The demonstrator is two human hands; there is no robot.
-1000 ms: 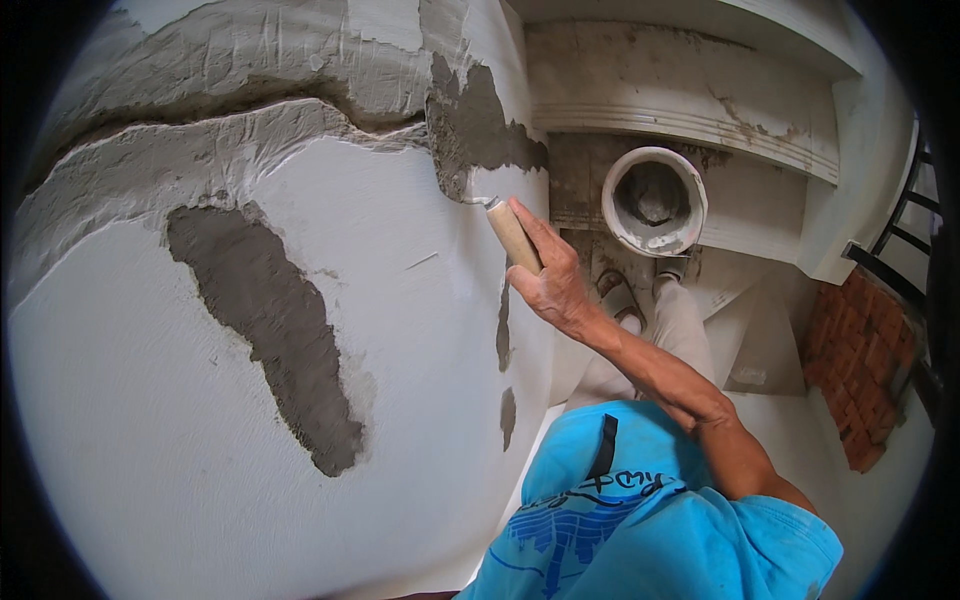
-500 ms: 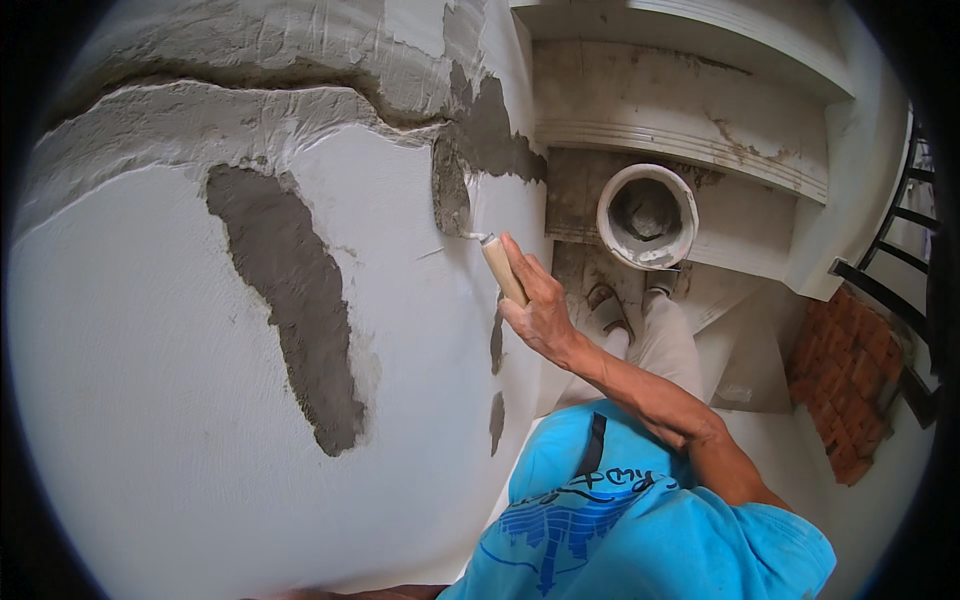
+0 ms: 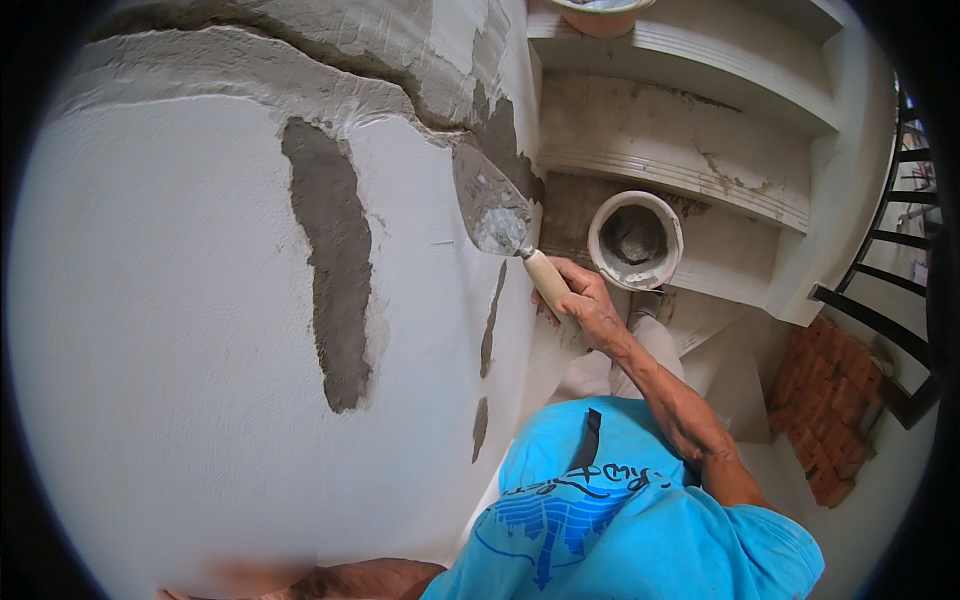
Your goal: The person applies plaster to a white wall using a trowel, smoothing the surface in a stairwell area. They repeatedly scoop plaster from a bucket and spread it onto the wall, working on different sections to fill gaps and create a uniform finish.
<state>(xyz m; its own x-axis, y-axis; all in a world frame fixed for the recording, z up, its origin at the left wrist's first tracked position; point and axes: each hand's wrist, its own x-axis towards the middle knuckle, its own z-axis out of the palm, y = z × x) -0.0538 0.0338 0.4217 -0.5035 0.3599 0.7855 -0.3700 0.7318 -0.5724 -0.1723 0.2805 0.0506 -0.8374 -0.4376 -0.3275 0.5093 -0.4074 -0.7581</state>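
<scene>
My right hand is closed around the wooden handle of a trowel. The trowel's rounded metal blade points up and left in front of the white wall, with a light grey clump of mortar near its neck. Beyond its tip runs a patch of dark grey mortar on the wall. Another long dark patch lies to the left. A white bucket with grey mortar inside stands just right of the hand. My left hand, low at the bottom edge, is smeared by motion; its fingers cannot be made out.
A ragged groove crosses the upper wall. Stairs rise at the upper right, with a second tub on a step. A black railing and stacked red bricks are at the right.
The trowel has come away from the dark patch, toward me, and its blade has turned to show its face with mortar on it. My left hand has come into view at the bottom.
</scene>
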